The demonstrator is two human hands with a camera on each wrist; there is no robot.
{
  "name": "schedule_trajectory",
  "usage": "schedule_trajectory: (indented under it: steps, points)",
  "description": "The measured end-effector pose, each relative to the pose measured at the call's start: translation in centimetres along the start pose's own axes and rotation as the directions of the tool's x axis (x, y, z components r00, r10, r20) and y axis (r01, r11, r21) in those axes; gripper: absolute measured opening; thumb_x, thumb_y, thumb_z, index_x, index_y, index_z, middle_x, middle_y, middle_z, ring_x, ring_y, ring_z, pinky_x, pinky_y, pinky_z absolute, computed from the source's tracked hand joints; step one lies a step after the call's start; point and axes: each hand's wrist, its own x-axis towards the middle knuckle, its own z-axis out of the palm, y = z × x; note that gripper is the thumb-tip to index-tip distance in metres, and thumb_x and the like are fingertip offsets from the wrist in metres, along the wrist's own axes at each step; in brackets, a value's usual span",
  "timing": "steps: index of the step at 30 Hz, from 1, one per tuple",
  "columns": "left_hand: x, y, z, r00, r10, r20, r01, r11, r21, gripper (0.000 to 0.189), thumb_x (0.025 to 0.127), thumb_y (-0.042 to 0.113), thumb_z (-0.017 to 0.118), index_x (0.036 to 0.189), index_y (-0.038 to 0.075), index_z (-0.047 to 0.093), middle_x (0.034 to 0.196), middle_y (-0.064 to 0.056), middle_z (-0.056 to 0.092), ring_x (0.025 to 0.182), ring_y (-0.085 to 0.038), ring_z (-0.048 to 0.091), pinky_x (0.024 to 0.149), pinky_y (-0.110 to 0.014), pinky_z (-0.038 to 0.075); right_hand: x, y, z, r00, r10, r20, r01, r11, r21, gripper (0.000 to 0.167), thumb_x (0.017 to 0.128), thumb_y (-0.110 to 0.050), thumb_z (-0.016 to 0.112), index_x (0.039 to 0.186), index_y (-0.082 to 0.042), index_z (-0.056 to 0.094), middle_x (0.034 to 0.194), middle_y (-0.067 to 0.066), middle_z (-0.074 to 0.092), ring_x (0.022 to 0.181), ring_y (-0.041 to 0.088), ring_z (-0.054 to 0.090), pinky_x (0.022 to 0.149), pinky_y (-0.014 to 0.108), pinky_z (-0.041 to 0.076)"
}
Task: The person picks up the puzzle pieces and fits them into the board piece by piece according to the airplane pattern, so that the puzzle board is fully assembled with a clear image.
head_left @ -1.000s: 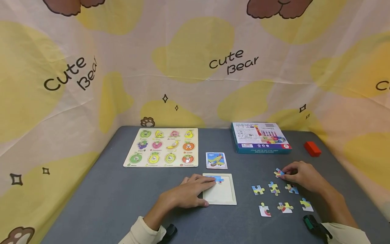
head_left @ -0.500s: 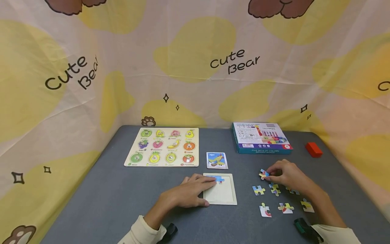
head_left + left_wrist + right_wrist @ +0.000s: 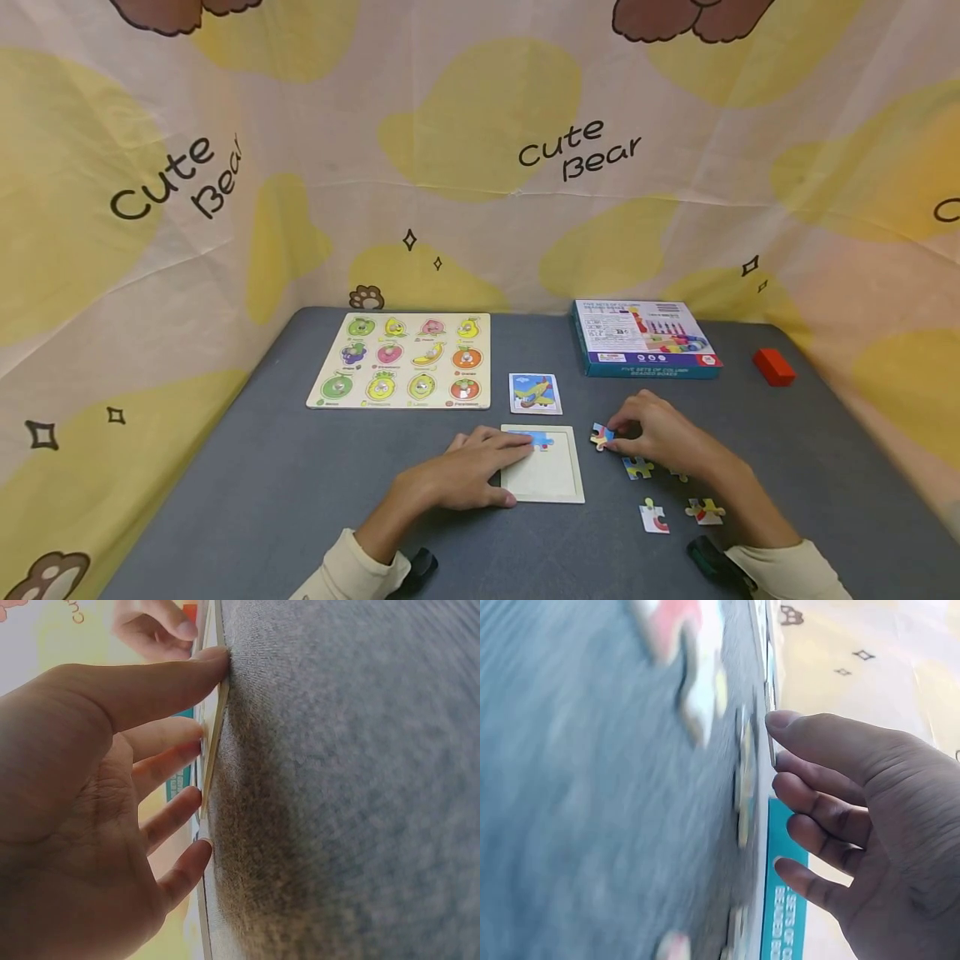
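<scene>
My left hand (image 3: 467, 473) rests on the pale wooden puzzle tray (image 3: 546, 480), its fingers stretched over the upper left and its thumb at the lower left corner. Under and beside those fingertips lies a blue puzzle piece (image 3: 543, 438) along the tray's top edge, partly covered. Between thumb and fingertips my right hand (image 3: 663, 433) pinches a blue, red and yellow jigsaw piece (image 3: 601, 437), just right of the tray. In the right wrist view the held piece appears edge-on as a thin strip. The left wrist view shows the left hand (image 3: 90, 802) with its fingers extended along the tray.
Several loose jigsaw pieces, among them a red-and-white one (image 3: 654, 517), lie below my right hand, some hidden by the arm. Behind the tray sits an airplane picture card (image 3: 535, 394). Farther back are a fruit board (image 3: 405, 398), a boxed set (image 3: 651, 372) and a red block (image 3: 774, 367).
My right hand has carried the pinched jigsaw piece leftward from above the loose pieces to near the tray's right side. The left hand has stayed on the tray.
</scene>
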Motion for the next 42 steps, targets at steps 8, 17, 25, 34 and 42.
schedule_trajectory:
  steps: [8, 17, 25, 34, 42]
  points:
    - [0.1, -0.1, 0.0, 1.000, -0.002, 0.005, 0.002, 1.000, -0.003, 0.071, 0.101, 0.038, 0.072, 0.164, 0.026, 0.042, 0.171, 0.014, 0.034, 0.150, -0.019, 0.032, 0.108, -0.043, 0.033, 1.5, -1.9, 0.8, 0.999, -0.040, 0.017, 0.040, 0.999, 0.006, 0.021, 0.092, -0.036, 0.084, 0.104, -0.019, 0.083, 0.095, -0.012, 0.065, 0.093, 0.011, 0.048, 0.080, 0.031, 0.046]
    - [0.1, 0.0, -0.1, 1.000, -0.001, 0.005, 0.001, 1.000, -0.003, 0.071, 0.101, 0.038, 0.072, 0.164, 0.025, 0.043, 0.170, 0.013, 0.035, 0.149, -0.019, 0.033, 0.106, -0.042, 0.034, 2.6, -3.3, 1.6, 0.994, -0.103, 0.023, 0.104, 0.994, -0.032, 0.023, 0.091, -0.037, 0.085, 0.104, -0.017, 0.083, 0.093, -0.012, 0.066, 0.091, 0.010, 0.048, 0.079, 0.031, 0.047]
    - [0.1, -0.1, -0.1, 1.000, -0.009, 0.008, 0.009, 1.000, -0.002, 0.071, 0.101, 0.039, 0.072, 0.164, 0.026, 0.043, 0.171, 0.013, 0.034, 0.149, -0.019, 0.033, 0.106, -0.042, 0.034, 3.0, -3.8, 2.1, 0.991, -0.132, 0.028, 0.134, 0.988, -0.073, 0.022, 0.090, -0.031, 0.085, 0.105, -0.015, 0.084, 0.097, -0.010, 0.069, 0.094, 0.010, 0.050, 0.080, 0.032, 0.049]
    - [0.1, -0.1, -0.1, 1.000, -0.011, 0.007, 0.011, 1.000, -0.009, 0.069, 0.102, 0.040, 0.070, 0.164, 0.026, 0.043, 0.170, 0.014, 0.034, 0.149, -0.018, 0.033, 0.108, -0.044, 0.034, 3.0, -4.2, 2.4, 0.993, -0.102, 0.057, 0.105, 0.993, -0.052, 0.024, 0.094, -0.032, 0.082, 0.113, -0.018, 0.083, 0.106, -0.008, 0.070, 0.099, 0.012, 0.052, 0.086, 0.039, 0.049]
    - [0.0, 0.1, -0.2, 1.000, -0.016, 0.010, 0.016, 1.000, -0.006, 0.068, 0.103, 0.039, 0.069, 0.164, 0.026, 0.043, 0.170, 0.014, 0.034, 0.149, -0.019, 0.033, 0.109, -0.045, 0.034, 3.0, -4.7, 2.6, 0.994, -0.086, 0.060, 0.090, 0.994, -0.056, 0.022, 0.094, -0.029, 0.082, 0.114, -0.019, 0.083, 0.106, -0.009, 0.069, 0.098, 0.012, 0.053, 0.085, 0.037, 0.049]
